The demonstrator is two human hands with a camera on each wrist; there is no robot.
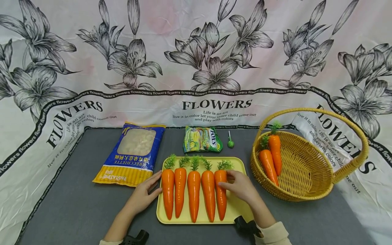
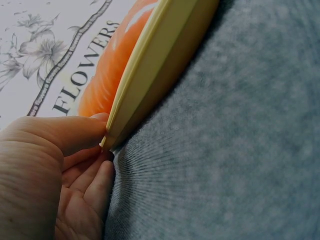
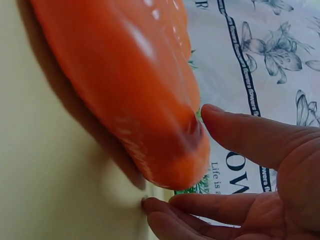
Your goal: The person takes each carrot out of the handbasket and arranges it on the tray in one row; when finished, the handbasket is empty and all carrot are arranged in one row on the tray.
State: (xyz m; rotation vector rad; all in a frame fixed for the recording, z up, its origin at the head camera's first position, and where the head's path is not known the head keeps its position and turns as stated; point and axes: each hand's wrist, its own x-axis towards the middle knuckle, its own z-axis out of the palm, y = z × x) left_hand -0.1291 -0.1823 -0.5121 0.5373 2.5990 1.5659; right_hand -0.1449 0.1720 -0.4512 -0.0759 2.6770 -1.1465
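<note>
Several orange toy carrots (image 1: 193, 194) with green tops lie side by side on a yellow tray (image 1: 239, 207). My left hand (image 1: 141, 196) touches the tray's left rim, thumb and fingertips spread along it. In the left wrist view, the thumb (image 2: 75, 134) lies right at the rim, and other fingers lie lower beside it. My right hand (image 1: 242, 185) is at the upper part of the rightmost carrot (image 1: 220, 200). The right wrist view shows its thumb (image 3: 235, 127) right at that carrot's thick end, with the other fingers spread below and a gap between.
A wicker basket (image 1: 301, 163) with an arched handle holds two carrots (image 1: 267, 161) at the right. A blue-and-yellow pasta bag (image 1: 130, 154) lies at the left. Behind the tray are a green candy bag (image 1: 202, 139) and a green lollipop (image 1: 230, 143). Flower-printed cloth backs the grey table.
</note>
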